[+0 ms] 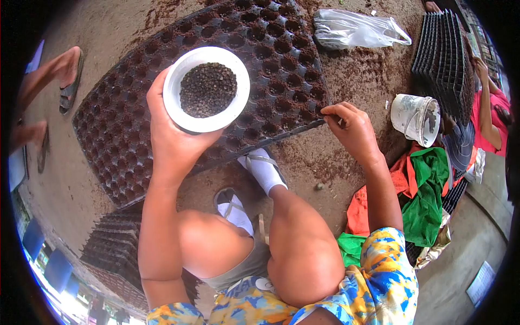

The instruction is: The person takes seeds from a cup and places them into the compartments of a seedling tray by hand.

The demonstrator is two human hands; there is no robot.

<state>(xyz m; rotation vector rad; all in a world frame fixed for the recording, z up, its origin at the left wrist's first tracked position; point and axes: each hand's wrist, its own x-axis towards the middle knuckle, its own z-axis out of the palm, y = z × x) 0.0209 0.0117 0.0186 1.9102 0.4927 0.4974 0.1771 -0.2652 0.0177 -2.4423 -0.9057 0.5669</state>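
From my end of the feed: left hand [170, 132] has the round white plastic cup [208, 123] gripped by its side, mouth facing me, small dark seed-like grains [208, 89] inside. Cup is over the broad black plastic cell tray [292, 131], whose round pockets hold dark brown soil. Right hand [355, 127] is at the tray's right edge, fingers curled, tips drawn together (I can't tell if they pinch anything).

Surface: tray spans in front of the knees; what bears it I can't make out. Grey-brown concrete floor [92, 32] beyond, brown soil crumbs scattered, thickest to the right. Clear plastic bag [357, 28] lies past the tray's far right side.

Room: tall stack of black trays [441, 54] upper right, dirty white bucket [403, 116] tipped near it, green cloth [428, 195] and orange-red cloth [357, 211] heaped below. Another tray stack [116, 244] lower left. Person in a pink shirt [493, 114] far right; someone's sandalled foot [69, 81] far left.
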